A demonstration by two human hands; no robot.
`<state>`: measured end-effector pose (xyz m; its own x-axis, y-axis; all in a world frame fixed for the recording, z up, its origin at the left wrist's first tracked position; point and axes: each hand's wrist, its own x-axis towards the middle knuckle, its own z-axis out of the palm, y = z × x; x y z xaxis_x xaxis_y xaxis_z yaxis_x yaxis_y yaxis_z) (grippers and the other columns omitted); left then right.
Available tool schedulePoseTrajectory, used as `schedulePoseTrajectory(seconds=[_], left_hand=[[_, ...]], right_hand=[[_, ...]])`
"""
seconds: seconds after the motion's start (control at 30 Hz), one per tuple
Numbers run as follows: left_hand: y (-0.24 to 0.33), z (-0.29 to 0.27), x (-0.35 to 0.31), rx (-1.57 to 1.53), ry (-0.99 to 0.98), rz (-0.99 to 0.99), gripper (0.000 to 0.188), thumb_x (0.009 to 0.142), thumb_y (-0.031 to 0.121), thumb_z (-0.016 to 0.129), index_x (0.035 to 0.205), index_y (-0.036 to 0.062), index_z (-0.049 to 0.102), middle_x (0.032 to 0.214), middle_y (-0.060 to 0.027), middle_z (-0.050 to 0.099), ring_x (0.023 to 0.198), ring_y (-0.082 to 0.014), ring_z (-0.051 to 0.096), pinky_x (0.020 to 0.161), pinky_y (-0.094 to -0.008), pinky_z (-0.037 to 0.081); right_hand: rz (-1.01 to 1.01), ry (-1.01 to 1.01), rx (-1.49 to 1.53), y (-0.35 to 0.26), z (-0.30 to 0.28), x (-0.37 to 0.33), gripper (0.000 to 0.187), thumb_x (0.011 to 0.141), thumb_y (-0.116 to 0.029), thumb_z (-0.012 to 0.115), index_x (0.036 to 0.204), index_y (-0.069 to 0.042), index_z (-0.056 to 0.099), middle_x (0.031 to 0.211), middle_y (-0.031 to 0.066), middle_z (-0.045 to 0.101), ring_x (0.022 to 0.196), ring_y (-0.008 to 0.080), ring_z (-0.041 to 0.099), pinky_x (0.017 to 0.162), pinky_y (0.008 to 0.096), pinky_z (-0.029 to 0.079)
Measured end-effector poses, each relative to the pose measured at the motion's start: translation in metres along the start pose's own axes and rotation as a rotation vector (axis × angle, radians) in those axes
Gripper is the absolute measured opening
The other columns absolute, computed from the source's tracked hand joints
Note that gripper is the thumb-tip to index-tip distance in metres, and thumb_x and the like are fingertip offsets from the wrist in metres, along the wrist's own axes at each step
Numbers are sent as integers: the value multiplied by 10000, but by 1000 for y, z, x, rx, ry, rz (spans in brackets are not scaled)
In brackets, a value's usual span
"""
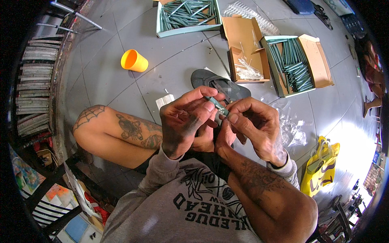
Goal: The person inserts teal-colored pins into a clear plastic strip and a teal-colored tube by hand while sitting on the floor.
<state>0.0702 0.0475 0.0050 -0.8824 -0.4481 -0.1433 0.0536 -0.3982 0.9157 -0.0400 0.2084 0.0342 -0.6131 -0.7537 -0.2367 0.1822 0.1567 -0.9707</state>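
In front of my chest, over my crossed legs, both hands hold a short dark green pen piece (221, 107) with pale print on it. My left hand (182, 119) pinches its upper left end between thumb and fingers. The thumb and forefinger of my right hand (257, 125) close on its lower right end; anything small between those fingertips is hidden. Just beyond my hands lies a black sandal (201, 77). Many dark green pens (188, 14) fill a light box at the top, and more pens (289, 58) lie in another box to the right.
A brown carton (238, 34) holding thin clear pieces (248, 69) stands between the boxes. An orange-yellow cup (141, 62) is at the left. Crumpled clear plastic (291, 131) and a yellow bag (323, 168) lie to the right. Another person's leg (373, 104) shows at the far right.
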Motion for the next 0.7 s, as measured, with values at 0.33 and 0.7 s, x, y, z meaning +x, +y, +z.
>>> schedulePoseTrajectory(seconds=[0.33,0.7], left_hand=[[2,7,-2,34,63,-17,252,965,57,644,1194,-46,633,1092,-123,714,848,-77,660,697,-237,603],[1,10,-2,45,102,22,236,960,47,649,1172,-55,641,1075,-140,719,833,-78,660,726,-241,597]], right_hand=[[-1,1,-36,-1,-1,0,51,882,-14,630,866,32,647,857,79,616,700,108,555,591,254,432],[-106,15,-169,3,0,1,45,805,35,655,824,31,614,842,102,611,678,164,592,555,282,459]])
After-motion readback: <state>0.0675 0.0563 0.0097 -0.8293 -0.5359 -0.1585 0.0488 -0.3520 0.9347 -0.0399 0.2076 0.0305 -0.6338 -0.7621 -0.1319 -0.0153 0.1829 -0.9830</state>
